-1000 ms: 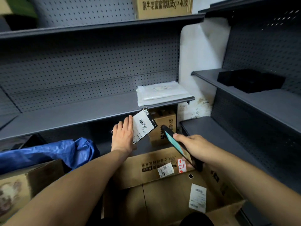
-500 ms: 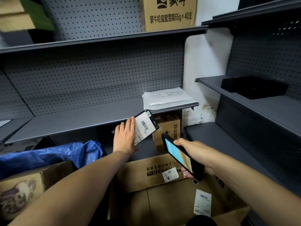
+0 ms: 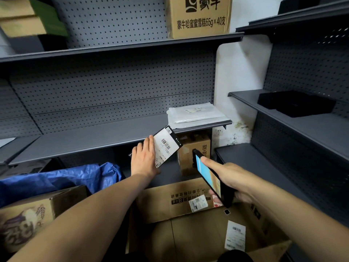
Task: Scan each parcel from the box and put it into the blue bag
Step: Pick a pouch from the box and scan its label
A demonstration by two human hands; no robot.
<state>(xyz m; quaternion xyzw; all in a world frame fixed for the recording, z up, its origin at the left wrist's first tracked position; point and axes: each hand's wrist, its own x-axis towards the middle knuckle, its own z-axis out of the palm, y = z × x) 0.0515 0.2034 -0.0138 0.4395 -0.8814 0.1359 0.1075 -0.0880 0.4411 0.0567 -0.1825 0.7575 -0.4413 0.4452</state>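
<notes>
Two hands are seen raised over an open cardboard box (image 3: 198, 233), whose bare floor carries a stuck-on shipping label (image 3: 235, 238); whether more parcels lie in the box cannot be told, since its near part is cut off. The right hand (image 3: 232, 178) is wrapped round a handheld scanner (image 3: 209, 176) with a lit screen, its top end aimed up and left. Just beyond, the left hand (image 3: 144, 157) grips a flat black parcel (image 3: 167, 145) by its left edge, tilted so that the white barcode label faces the scanner (the two are near, not touching). The scanning step is judged to be in hand. Once a read is had, the parcel would need to be carried left and down into the blue bag (image 3: 62, 178), which lies crumpled behind a printed carton (image 3: 28, 220). Farther back, a white poly mailer (image 3: 196, 115) rests on the grey shelf (image 3: 85, 140).
</notes>
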